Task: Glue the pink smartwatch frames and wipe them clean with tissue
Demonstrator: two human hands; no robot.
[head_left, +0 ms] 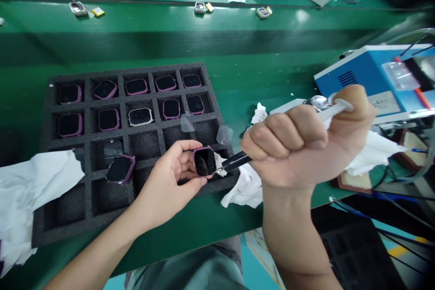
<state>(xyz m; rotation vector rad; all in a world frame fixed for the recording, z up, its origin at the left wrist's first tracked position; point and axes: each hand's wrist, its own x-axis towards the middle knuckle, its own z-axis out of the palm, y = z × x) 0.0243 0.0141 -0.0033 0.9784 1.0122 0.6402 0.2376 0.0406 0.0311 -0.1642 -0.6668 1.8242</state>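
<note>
My left hand [175,176] grips a purple-rimmed smartwatch [204,161] between fingers and thumb, its dark screen facing up. In my right hand [299,145] is a black syringe [237,161] with a white plunger, the thumb resting on the plunger's end. The syringe's metal tip meets the lower right edge of the watch; whether it touches I cannot tell. Beneath the left hand lies a black foam tray [144,144] with watches in its two back rows. Another purple watch [121,169] leans tilted on the tray's dividers.
White tissue [32,190] covers the tray's left side, and more tissue [245,186] lies right of it. Clear film pieces [224,135] rest on the tray. A blue and white machine [370,79] stands at right. Small watch parts [200,7] line the raised shelf behind.
</note>
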